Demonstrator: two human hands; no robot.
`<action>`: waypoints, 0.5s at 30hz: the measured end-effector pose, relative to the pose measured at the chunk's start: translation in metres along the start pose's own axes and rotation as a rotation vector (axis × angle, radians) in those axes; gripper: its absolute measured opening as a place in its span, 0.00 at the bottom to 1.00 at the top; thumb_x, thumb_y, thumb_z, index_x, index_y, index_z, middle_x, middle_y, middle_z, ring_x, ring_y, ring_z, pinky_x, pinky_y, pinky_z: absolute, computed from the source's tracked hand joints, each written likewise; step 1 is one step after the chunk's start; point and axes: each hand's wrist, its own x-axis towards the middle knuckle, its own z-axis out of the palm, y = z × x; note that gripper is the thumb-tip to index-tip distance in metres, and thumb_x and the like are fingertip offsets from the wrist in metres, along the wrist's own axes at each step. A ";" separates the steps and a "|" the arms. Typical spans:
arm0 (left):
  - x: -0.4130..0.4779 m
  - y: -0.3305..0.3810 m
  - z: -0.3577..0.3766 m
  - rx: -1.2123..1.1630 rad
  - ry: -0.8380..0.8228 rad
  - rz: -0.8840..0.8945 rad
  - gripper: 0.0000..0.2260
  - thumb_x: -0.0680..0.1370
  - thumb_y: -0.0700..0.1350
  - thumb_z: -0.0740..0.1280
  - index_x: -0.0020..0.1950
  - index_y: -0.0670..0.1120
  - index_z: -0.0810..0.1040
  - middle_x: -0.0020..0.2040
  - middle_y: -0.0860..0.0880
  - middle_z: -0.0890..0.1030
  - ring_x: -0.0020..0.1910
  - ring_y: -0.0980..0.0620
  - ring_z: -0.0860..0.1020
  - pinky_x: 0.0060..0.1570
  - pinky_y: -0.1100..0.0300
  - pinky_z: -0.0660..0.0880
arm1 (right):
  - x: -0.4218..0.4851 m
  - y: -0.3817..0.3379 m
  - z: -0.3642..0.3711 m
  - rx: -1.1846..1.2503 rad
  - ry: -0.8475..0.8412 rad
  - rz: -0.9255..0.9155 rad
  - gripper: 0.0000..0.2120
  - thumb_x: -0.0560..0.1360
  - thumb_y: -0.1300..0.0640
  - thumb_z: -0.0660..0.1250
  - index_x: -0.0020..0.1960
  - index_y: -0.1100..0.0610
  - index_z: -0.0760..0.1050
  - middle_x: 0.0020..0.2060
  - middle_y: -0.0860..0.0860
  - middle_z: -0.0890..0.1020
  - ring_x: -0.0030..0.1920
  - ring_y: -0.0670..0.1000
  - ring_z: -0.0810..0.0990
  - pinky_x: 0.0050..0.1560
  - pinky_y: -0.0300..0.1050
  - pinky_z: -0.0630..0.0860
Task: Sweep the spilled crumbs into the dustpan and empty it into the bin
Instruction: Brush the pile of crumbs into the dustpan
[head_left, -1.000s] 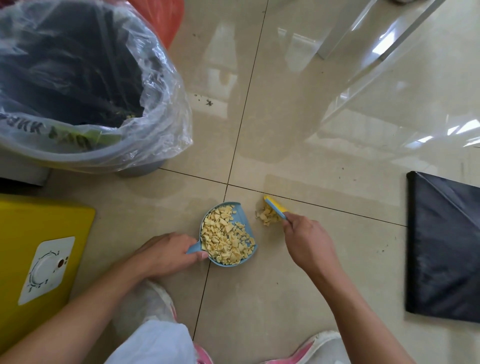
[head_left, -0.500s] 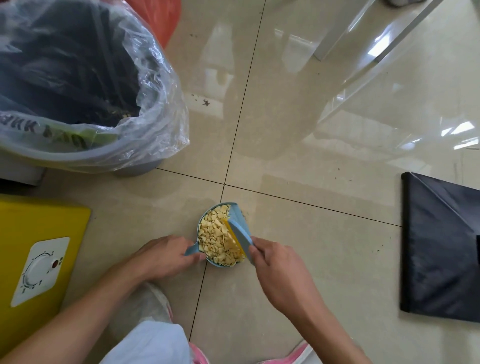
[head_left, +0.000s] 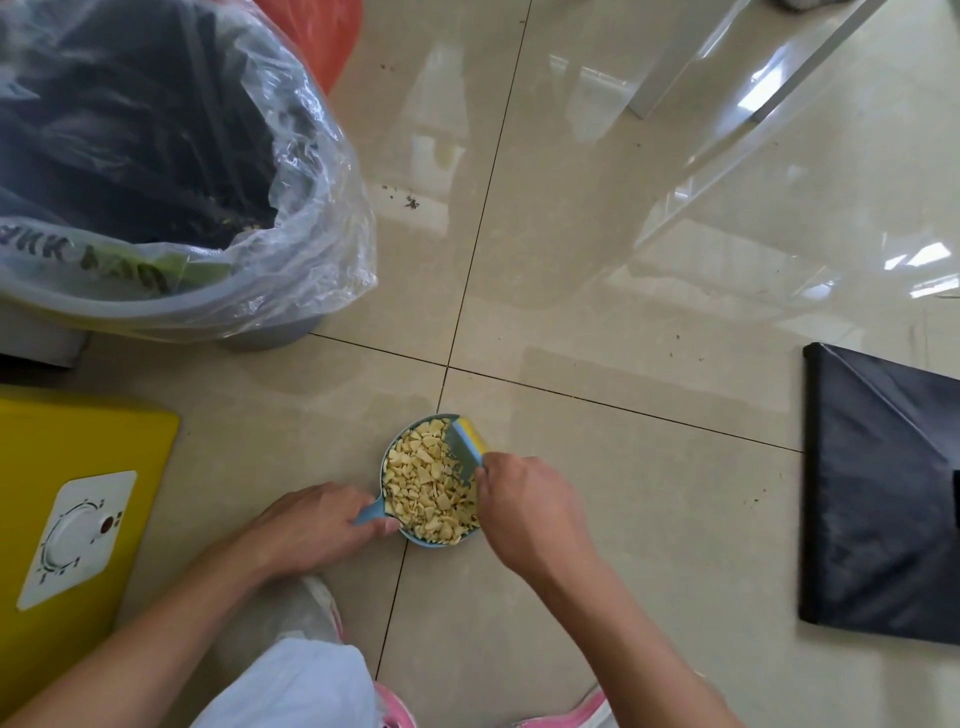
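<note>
The brush swings out to the lip of the dustpan, penning in the crumbs beside the right hand, fingers clamped on it; the left hand grips the handle, steadying the dustpan on the floor.

**Bright, even light on a glossy floor, with a wide-angle bend**

Even, bright light fills the scene. The polished floor mirrors pale patches at the upper right, with hard white glare spots near the right edge. Faint, soft shadows lie under the left hand, the right hand and beside the bin. The bin's clear liner catches white highlights. The crumbs in the dustpan are sharp, while the brush is slightly smeared. The tile lines bow toward the edges. The white clothing at the bottom is out of focus.
</note>
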 end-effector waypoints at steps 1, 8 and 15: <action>0.001 -0.002 0.001 -0.008 0.001 -0.001 0.21 0.78 0.67 0.60 0.38 0.50 0.70 0.35 0.53 0.73 0.34 0.51 0.72 0.36 0.54 0.66 | -0.003 -0.003 -0.003 0.028 -0.005 -0.010 0.13 0.83 0.51 0.54 0.50 0.52 0.76 0.44 0.55 0.81 0.45 0.61 0.80 0.38 0.49 0.70; -0.003 -0.009 0.007 -0.021 0.024 -0.003 0.22 0.77 0.68 0.58 0.41 0.51 0.74 0.36 0.54 0.75 0.35 0.53 0.73 0.36 0.55 0.68 | -0.023 0.015 -0.037 0.218 0.093 0.015 0.17 0.82 0.49 0.55 0.36 0.53 0.64 0.29 0.50 0.73 0.34 0.57 0.75 0.33 0.50 0.69; -0.006 -0.008 0.005 -0.038 0.026 0.006 0.21 0.77 0.68 0.58 0.40 0.51 0.73 0.36 0.53 0.75 0.34 0.53 0.73 0.36 0.55 0.68 | 0.000 0.013 -0.004 0.015 0.064 0.063 0.12 0.82 0.50 0.54 0.50 0.52 0.75 0.42 0.54 0.81 0.43 0.61 0.81 0.38 0.49 0.71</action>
